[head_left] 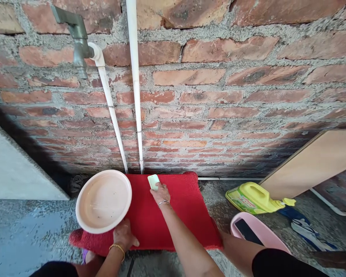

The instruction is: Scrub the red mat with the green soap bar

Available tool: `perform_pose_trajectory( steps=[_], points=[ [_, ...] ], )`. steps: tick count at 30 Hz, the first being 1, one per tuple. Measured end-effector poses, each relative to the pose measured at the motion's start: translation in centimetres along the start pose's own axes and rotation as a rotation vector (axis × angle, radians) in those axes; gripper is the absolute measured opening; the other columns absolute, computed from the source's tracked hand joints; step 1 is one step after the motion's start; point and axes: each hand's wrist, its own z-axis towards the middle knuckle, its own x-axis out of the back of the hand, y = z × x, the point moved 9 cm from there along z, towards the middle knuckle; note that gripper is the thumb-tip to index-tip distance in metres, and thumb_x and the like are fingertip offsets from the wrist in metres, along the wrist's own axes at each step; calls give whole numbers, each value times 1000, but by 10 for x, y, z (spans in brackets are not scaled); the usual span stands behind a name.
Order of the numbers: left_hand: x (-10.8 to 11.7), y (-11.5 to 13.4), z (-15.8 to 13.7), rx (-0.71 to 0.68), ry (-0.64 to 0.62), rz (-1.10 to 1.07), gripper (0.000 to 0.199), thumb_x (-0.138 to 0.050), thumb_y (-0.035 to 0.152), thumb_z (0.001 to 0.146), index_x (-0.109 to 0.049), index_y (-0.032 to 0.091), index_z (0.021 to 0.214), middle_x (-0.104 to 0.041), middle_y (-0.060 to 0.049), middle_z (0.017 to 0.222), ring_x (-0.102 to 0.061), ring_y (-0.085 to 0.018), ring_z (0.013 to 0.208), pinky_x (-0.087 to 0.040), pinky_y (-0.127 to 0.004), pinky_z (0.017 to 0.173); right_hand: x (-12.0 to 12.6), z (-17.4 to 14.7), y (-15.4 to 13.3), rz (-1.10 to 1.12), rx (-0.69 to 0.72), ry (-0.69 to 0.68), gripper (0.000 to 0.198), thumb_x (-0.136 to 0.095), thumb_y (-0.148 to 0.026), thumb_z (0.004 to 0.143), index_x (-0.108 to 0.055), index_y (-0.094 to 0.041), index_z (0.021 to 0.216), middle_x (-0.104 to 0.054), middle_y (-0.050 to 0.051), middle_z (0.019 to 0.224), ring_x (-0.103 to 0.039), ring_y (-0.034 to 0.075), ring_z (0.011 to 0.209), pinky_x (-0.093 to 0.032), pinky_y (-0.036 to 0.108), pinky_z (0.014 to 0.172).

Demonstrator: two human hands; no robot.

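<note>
A red, thick-piled cloth (187, 215) lies spread over a low flat surface below me. My right hand (161, 193), with a silvery bangle at the wrist, is closed on a pale green bar of soap (153, 181). The bar touches the cloth near its far edge. My left hand (123, 234), wearing a gold-coloured bracelet, lies on the near edge of the cloth with its thumb apart; its other fingers show only in part. Just beyond that hand, a pale pink basin (103, 201) sits on the left part of the cloth. Small dark specks show inside it.
A metal tap (79, 44) and white pipes (136, 88) run along the brick wall (204, 77). On the right are a yellow jug (252, 198), a pink tub (265, 231) with a dark object in it, and a leaning board (314, 161). The concrete floor (31, 234) is wet at left.
</note>
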Motion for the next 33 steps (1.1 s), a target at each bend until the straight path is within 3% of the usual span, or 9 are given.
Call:
perform_pose_trajectory(
  steps=[3,5,12,15,18,24,26,29,33],
  points=[
    [-2,-1,1,-13,20,5,59,-82,26,45,-57,18,99,-67,-10,111,-62,-28,108,-49,-33,86,16,1,35,47,-131,92,42,-53,-44,84,-55,-25,122,-56,8,113,-58,23,103,-44,32,84],
    [-4,-2,3,-11,29,12,59,-82,27,45,-57,19,98,-67,-10,110,-62,-28,107,-50,-33,85,15,-1,37,56,-144,112,43,-49,-46,86,-54,-24,123,-55,9,113,-58,24,103,-45,33,84],
    [-4,-2,6,14,10,27,60,-82,24,43,-58,17,98,-67,-11,110,-63,-28,106,-51,-32,84,-22,-3,-42,40,189,18,37,-65,-37,76,-61,-30,111,-54,4,116,-53,20,106,-39,28,91],
    [-2,-1,5,23,-2,33,60,-82,26,44,-59,18,98,-66,-11,112,-63,-28,107,-51,-32,84,-24,0,-50,-32,248,-28,37,-65,-34,75,-62,-29,111,-53,5,116,-53,21,104,-38,30,91],
    [0,-1,4,28,-5,30,61,-83,25,43,-59,17,98,-66,-12,112,-63,-28,107,-51,-32,84,-5,9,-19,-28,145,4,38,-64,-36,76,-63,-28,114,-54,6,116,-54,21,104,-38,29,91],
    [-1,-1,3,16,13,22,60,-82,22,43,-60,15,98,-67,-13,110,-63,-28,106,-50,-32,84,45,11,79,65,-195,150,46,-51,-44,85,-55,-21,125,-56,11,116,-56,26,104,-42,34,87],
    [-2,-1,4,13,15,29,60,-81,22,43,-60,16,99,-66,-13,111,-63,-29,107,-50,-32,84,51,7,94,84,-260,185,50,-46,-47,88,-52,-17,128,-55,14,118,-56,27,104,-42,36,86],
    [-2,0,3,15,6,45,57,-80,23,45,-59,18,98,-66,-11,113,-62,-28,109,-50,-32,85,47,8,79,100,-188,199,49,-49,-47,87,-53,-18,127,-55,11,118,-55,25,108,-40,32,91],
    [-2,2,2,14,-3,66,52,-78,23,47,-59,21,95,-68,-8,111,-63,-27,107,-50,-32,83,28,19,31,78,53,131,39,-62,-41,80,-61,-26,116,-56,4,115,-54,19,106,-37,26,93]
  ],
)
